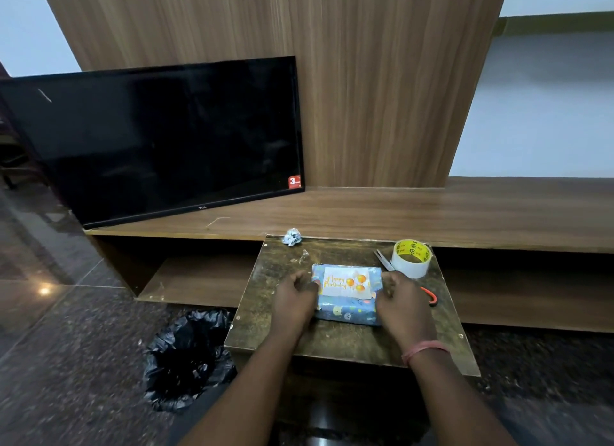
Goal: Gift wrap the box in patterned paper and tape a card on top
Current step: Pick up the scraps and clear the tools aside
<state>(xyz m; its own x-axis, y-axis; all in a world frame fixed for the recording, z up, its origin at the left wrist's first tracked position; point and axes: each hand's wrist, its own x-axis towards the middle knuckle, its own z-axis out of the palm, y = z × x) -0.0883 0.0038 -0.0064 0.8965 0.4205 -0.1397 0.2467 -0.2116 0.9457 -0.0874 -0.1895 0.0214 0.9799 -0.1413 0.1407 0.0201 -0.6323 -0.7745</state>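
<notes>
The card point(346, 282) on the wrapped box point(349, 309) reads "Happy Birthday"; the television point(159, 140) says TCL. Your left hand point(296, 298) and right hand point(402, 301) grip the box's ends, fingers curled.

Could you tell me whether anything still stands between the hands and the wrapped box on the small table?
Nothing visible does. The left hand and right hand are already at the two ends of the box, with the card on top. The tape and scissors lie behind, clear of both.
</notes>
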